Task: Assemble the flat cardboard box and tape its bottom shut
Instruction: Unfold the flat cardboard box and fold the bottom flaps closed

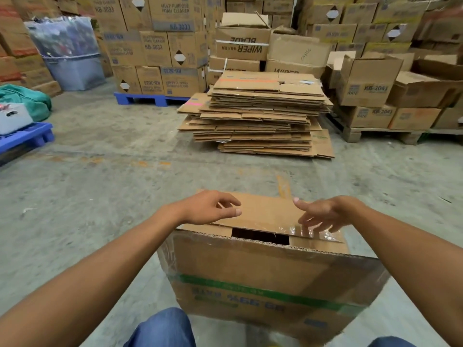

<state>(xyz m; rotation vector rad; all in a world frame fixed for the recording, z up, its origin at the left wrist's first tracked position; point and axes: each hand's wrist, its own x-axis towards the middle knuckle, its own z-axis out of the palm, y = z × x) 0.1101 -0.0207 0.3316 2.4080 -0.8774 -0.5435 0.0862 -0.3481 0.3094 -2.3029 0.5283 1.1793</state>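
Head view, lower centre: cardboard box [263, 266], light, stiff (old tape slick). Left hand [208, 209], right hand [323, 214] spread open, pressing far flap [265, 211], gripping nothing. Best held at flap edges.

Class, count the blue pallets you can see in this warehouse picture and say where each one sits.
2. One blue pallet sits under the stacked boxes at the back, left of centre. The other blue pallet is at the left edge, carrying a grey bin. More may be hidden behind stacks.
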